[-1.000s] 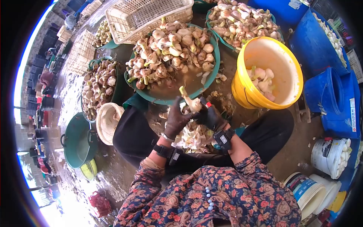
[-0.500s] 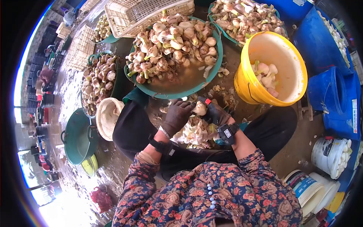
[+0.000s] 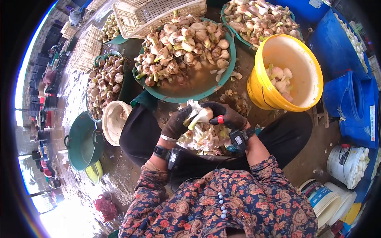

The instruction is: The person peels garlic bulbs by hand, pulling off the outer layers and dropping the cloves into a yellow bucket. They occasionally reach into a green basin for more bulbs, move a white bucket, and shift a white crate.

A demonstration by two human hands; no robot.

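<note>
One garlic bulb was clamped between both gloved hands, the left hand at its stem side and the right hand at its other end, above a single heap of peelings. On a pale bucket at lower right, the letters O and N could be made out; the rest was too small. A blue bin's white label carried vertical characters, also too small to read. Two wrist devices showed, one per arm. Four green tubs held heaped garlic; one yellow bucket contained several bulbs, overlapping too much to count.
</note>
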